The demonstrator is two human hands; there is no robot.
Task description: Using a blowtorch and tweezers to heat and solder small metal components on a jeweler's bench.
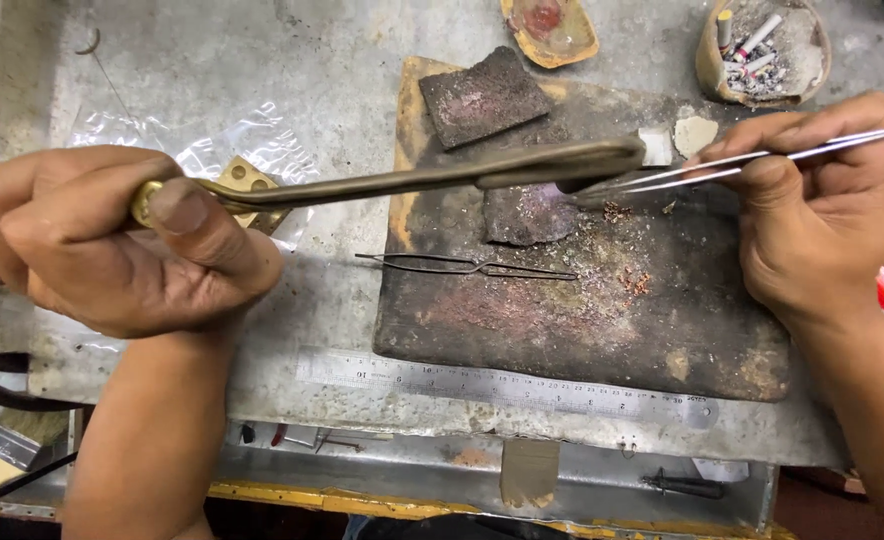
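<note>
Fingers of the left hand [112, 235] are wrapping a long brass torch [412, 178], thumb lying on top; the right hand [822, 215] is pinching thin steel tweezers [722, 163] over the scorched dark soldering board [602, 300].

Dull brass torch [412, 180] — shiny steel tweezers [762, 158], rough charred board [602, 300] — smooth metal ruler [502, 383].

A grey metal bench top [292, 60], scratched and stained, fills the view under even light. A dark scorched board [582, 330] lies on it, with a small charred slab [482, 95] at its far edge. A steel ruler [507, 385] lies along the bench's near side. A clear plastic bag [177, 135] lies on the left. Two shallow dishes stand at the far edge: one with red residue [549, 28], one full of ash and butts [762, 50]. Below the bench edge a metal tray [602, 490] with a yellow rim holds small tools.
</note>
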